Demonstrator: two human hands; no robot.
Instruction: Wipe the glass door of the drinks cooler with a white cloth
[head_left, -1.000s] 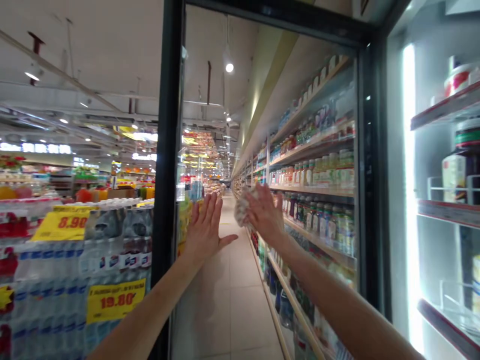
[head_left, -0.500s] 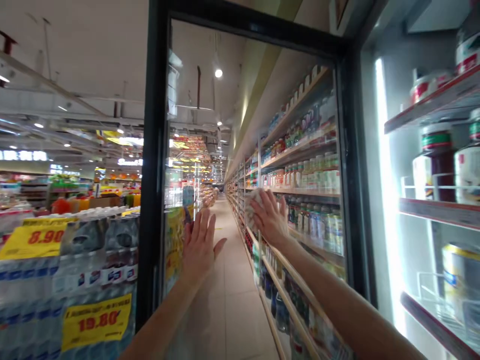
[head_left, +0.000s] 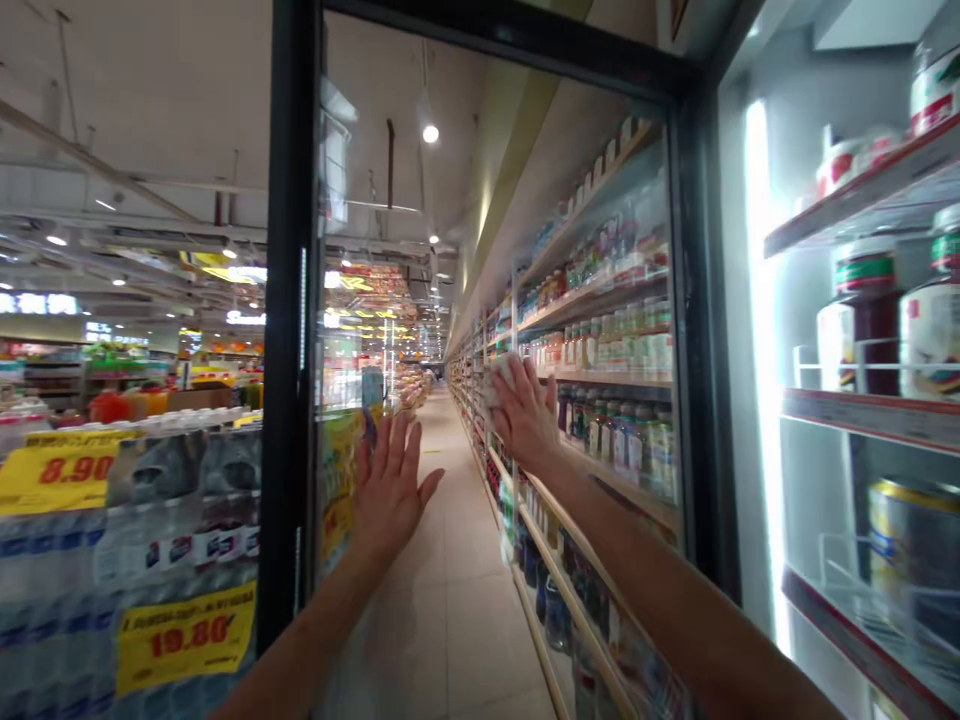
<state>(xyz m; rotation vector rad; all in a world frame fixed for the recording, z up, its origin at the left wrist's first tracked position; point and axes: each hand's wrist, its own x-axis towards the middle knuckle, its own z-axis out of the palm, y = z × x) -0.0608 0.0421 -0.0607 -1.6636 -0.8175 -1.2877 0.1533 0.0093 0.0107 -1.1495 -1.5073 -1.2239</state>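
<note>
In front of me stands an opened glass door (head_left: 442, 560) in a black frame (head_left: 289, 300). My left hand (head_left: 390, 480) lies flat against the glass, its fingers stretched out and holding nothing. Higher up and to the right, my right hand (head_left: 529, 415) presses a pale, crumpled cloth (head_left: 501, 380) onto the pane. The cloth shows at the left edge of the fingers; the rest of it is hidden under the palm.
On the right, lit cooler shelves (head_left: 870, 415) hold bottles (head_left: 859, 320) and a can (head_left: 911, 540). Packs of bottled water (head_left: 180, 540) with yellow price signs (head_left: 187, 640) stand at left. Through the glass show a tiled aisle and stocked shelves.
My right hand has moved slightly left and up on the glass with the cloth. My left hand stays flat on the pane. The view has shifted a little.
</note>
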